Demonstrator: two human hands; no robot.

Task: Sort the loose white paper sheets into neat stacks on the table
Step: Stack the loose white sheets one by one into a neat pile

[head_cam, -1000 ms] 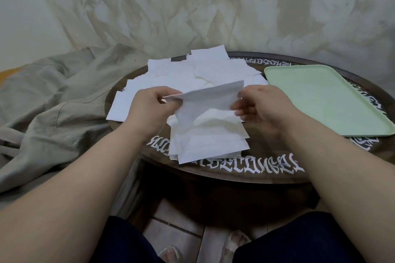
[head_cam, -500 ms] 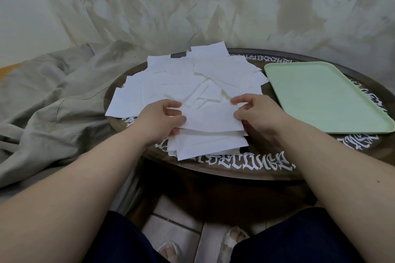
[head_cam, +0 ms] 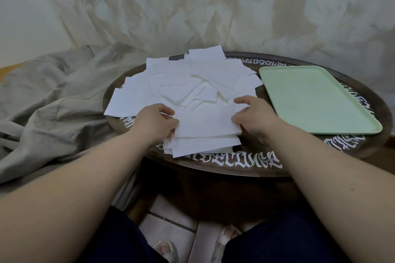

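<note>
My left hand (head_cam: 155, 123) and right hand (head_cam: 253, 118) pinch the short ends of the top sheet (head_cam: 205, 121), fingers curled on its edges. It lies on the small stack (head_cam: 203, 145) at the table's (head_cam: 245, 168) near edge, long axis running hand to hand, loose sheets (head_cam: 188, 83) behind.

Loose sheets (head_cam: 192, 83) and the near stack (head_cam: 205, 136): thin matt white paper, some pieces creased. Round table (head_cam: 245, 168): dark, faintly glossy top, probably lacquered wood, with white painted lettering (head_cam: 235, 159) along its rim; pale green tray (head_cam: 316, 100): smooth plastic with a dull sheen. Beige cloth (head_cam: 53, 100) at the left: matt woven fabric lying in soft wrinkles; floor tiles (head_cam: 171, 230): smooth and pale.
</note>
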